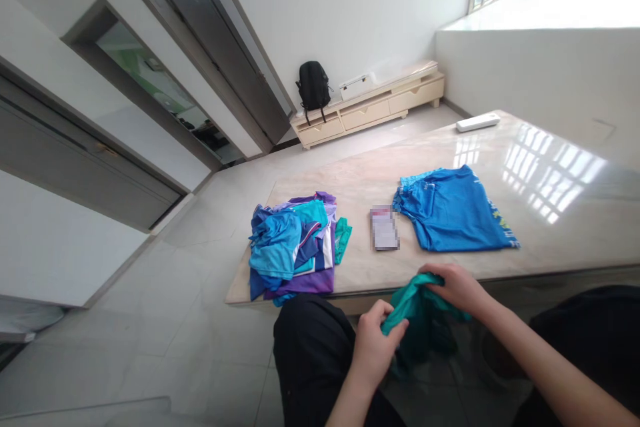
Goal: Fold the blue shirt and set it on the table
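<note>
A green garment (420, 313) hangs between my knees, just off the table's front edge; its exact kind does not show. My left hand (376, 340) pinches its left top edge between thumb and fingers. Gripping the same cloth farther right, my right hand (457, 287) is closed on its upper edge. On the table ahead, blue shorts (453, 210) lie spread flat with the waistband toward the left. To the left rests a heap of crumpled clothes (295, 247) in blue, purple, white and green.
The glossy stone-topped table (360, 177) carries a small blurred packet (385, 228) at its middle and a white oblong object (477, 122) at the far edge. Beyond stands a low cream cabinet (367, 115) with a black backpack (314, 87) on it.
</note>
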{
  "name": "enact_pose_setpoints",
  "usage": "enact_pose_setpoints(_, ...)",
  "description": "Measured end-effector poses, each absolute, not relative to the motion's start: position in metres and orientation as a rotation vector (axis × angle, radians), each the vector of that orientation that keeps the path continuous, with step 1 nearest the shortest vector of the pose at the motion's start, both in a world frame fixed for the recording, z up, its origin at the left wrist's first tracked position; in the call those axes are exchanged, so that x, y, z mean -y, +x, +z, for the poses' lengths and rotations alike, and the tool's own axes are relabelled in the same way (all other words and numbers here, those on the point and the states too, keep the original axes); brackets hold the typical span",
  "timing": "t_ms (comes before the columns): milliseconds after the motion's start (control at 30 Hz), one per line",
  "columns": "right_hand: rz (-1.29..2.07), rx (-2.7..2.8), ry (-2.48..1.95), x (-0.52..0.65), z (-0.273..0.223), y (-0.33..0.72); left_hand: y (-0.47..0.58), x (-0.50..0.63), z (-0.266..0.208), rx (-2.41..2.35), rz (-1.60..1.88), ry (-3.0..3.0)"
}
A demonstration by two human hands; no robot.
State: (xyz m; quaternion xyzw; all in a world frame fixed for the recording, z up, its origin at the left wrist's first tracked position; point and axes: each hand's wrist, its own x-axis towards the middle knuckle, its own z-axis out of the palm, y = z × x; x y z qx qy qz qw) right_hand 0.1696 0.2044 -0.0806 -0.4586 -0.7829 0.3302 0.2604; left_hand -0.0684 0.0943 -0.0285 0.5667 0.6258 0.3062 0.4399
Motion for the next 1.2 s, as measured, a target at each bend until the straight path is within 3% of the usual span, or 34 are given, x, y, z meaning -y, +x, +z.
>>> enact_pose_setpoints(200,0.459,2.018,-1.323,-0.204,-0.08,0.176,-0.074,-0.099,-0.028,-1.467,0.882,1.262)
enact_pose_setpoints(467,0.377,1.877,-1.503,-0.206,-0.079,0.181,-0.071,-0.097,-0.025,-1.552,0.916,1.419)
enact_pose_setpoints(867,0.672,1.705,-1.361,-0.212,-0.075,0.181,-0.074,-0.097,-0.023,-1.634,0.894,1.498)
enact_pose_setpoints(1200,1.427,1.497,-1.165,-0.215,-0.067,0.18,-0.079,-0.098,-0.021,-1.725,0.994,1.562)
